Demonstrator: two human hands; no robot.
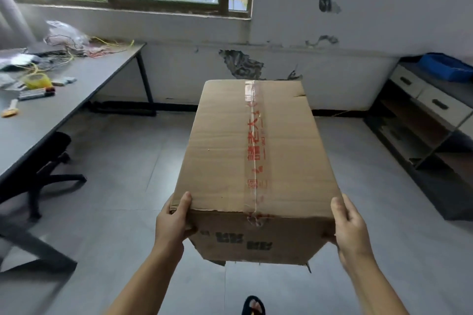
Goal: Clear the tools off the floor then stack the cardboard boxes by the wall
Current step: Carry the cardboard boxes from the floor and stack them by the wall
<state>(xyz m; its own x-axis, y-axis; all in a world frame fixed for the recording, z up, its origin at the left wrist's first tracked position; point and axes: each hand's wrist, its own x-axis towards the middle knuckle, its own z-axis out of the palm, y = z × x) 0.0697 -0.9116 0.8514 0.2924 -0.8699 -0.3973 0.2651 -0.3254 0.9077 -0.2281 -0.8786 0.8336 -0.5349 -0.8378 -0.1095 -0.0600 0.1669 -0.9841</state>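
Observation:
A long brown cardboard box (222, 151), sealed with clear tape printed in red, is held in the air in front of me, pointing toward the far wall. My left hand (172, 220) grips its near left corner, thumb on top. My right hand (349, 227) grips the near right corner the same way. The fingers of both hands are hidden under and behind the box. Below the box lies the grey tiled floor (122, 156), with no tools visible on it. The white wall (332, 77) with peeling patches stands just beyond the box.
A grey table (76, 89) on the left carries wires, a yellow tape roll (37, 80) and small tools. A black office chair (51, 161) sits under it. A shelf unit (422, 120) with drawers and a blue tray (446, 65) lines the right. My sandalled foot (253, 305) shows below.

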